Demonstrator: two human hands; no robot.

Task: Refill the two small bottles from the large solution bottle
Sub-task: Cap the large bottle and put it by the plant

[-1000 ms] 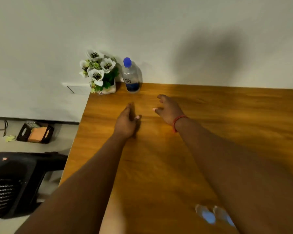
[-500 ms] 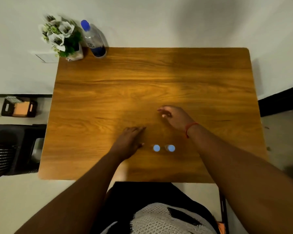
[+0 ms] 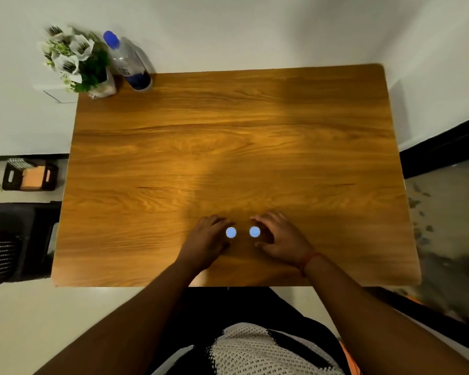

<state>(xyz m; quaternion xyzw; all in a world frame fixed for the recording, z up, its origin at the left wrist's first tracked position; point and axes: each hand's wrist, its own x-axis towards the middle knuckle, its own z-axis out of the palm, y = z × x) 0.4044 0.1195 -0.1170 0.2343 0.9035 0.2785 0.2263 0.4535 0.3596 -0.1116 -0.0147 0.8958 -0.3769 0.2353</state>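
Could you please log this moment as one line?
left hand grips left small bottle | right hand grips right small bottle | large bottle untouched

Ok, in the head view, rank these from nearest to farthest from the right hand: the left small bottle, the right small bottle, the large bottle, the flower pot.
From the right hand:
1. Right small bottle, right at its fingers.
2. Left small bottle, just beyond, by the left hand.
3. Large bottle, far left corner of the table.
4. Flower pot, beside it, further left.
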